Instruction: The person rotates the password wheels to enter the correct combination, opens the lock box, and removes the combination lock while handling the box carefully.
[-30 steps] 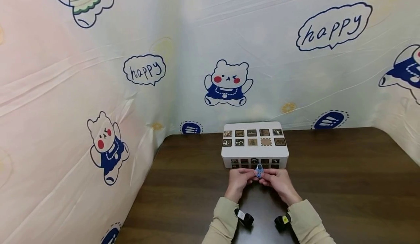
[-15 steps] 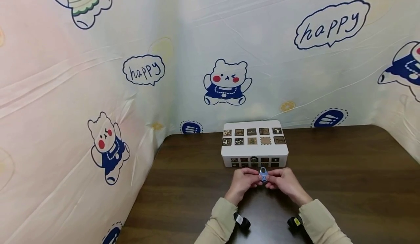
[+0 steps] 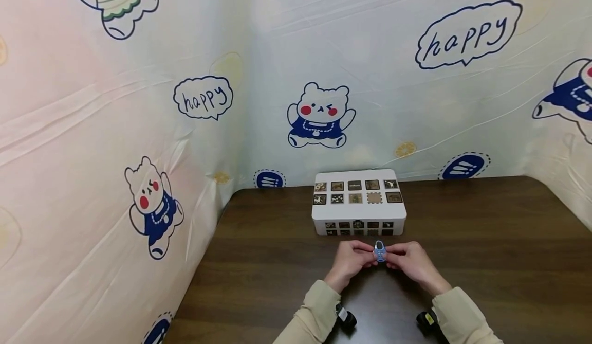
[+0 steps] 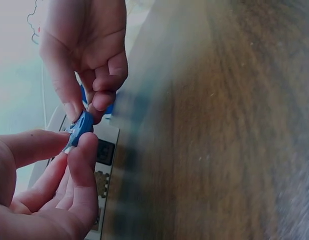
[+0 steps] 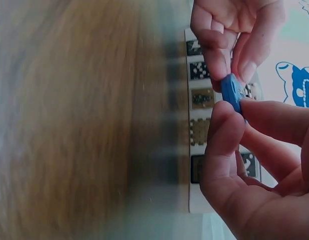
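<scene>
A small blue padlock (image 3: 380, 253) with a loop at its top sits between both hands, in front of the white box. My left hand (image 3: 348, 263) pinches its left side between thumb and fingertips. From the right, my right hand (image 3: 415, 264) pinches the other side the same way. In the left wrist view the padlock (image 4: 82, 125) shows edge-on, its lower end between the left thumb and finger. The right wrist view shows the padlock (image 5: 231, 92) narrow side on, partly covered by fingertips of both hands.
The white box (image 3: 358, 212) with small printed square pictures stands at the back of the dark wooden table (image 3: 481, 251), just beyond the hands. A curtain (image 3: 259, 123) printed with bears hangs behind and to the left. Black wrist cameras (image 3: 426, 321) jut inward from the sleeves.
Both hands have moved right and back from the box, carrying the padlock away from its front face. The grip stays two-handed and the box has not moved.
</scene>
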The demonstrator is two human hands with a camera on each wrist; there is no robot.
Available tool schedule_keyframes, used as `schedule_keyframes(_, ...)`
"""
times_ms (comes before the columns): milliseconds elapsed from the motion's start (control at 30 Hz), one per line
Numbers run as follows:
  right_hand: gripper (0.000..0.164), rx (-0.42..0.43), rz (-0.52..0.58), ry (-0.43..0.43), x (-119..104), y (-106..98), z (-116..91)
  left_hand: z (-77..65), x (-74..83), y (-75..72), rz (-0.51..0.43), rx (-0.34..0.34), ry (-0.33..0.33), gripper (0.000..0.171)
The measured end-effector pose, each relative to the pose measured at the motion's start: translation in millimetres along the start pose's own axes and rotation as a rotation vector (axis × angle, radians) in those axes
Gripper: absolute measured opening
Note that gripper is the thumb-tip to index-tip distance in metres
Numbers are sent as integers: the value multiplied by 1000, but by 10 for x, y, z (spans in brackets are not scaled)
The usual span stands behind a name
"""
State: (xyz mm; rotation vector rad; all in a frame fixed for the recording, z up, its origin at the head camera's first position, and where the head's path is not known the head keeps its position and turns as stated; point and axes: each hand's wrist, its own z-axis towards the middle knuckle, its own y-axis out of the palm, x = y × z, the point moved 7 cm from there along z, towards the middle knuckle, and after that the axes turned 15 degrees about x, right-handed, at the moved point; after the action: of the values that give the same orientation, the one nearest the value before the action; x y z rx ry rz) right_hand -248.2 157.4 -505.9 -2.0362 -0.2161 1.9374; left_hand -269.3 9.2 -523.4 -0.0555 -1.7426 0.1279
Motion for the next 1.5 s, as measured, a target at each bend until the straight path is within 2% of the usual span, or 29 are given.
schedule_keyframes(167,22,-9,-121,-67,11,-95,5,-50,23,91,28,-21,6,13)
schedule_keyframes(300,16,-12,-230,-115,32,-175,14,-75,38,174,92,-28,35,14)
schedule_keyframes(400,15,-21,-271,-129,48,-231,14,-93,43,231,154,-30,61,14)
schedule_keyframes(633,17,-39,-287,-96,72,-341,17,-112,76,346,204,-47,79,13)
schedule_keyframes(867,17,-42,-311,-67,153,-398,6,-113,43,422,264,-31,93,12)
schedule_keyframes(1000,15,-35,-342,-80,168,-442,-4,-131,52,472,289,-39,109,12)
schedule_keyframes(1233,15,-28,-363,-61,218,-546,-14,-177,99,577,303,-49,114,11)
schedule_keyframes(1500,15,-11,-414,-48,279,-656,-18,-196,78,709,302,-53,97,12)
